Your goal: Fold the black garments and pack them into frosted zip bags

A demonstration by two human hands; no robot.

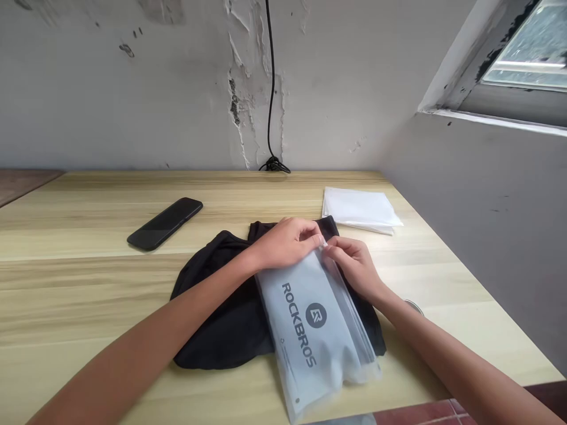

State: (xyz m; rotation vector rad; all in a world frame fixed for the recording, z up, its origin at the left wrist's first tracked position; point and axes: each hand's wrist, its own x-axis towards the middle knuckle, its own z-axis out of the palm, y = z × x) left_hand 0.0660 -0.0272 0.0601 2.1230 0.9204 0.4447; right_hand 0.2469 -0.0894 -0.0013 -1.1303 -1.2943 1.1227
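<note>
A frosted plastic zip bag [316, 327] printed ROCKBROS lies on top of a black garment [221, 307] on the wooden table [88, 283]. My left hand [287, 242] pinches the bag's far top edge from the left, fingers closed on it. My right hand [354, 262] pinches the same edge from the right, its fingertips almost touching the left hand's. The bag's near end hangs a little over the table's front edge.
A black phone [165, 223] lies face up to the left behind the garment. A stack of white folded bags [359, 209] sits at the back right. A black cable [271, 88] hangs down the wall. The grey wall runs close along the table's right side.
</note>
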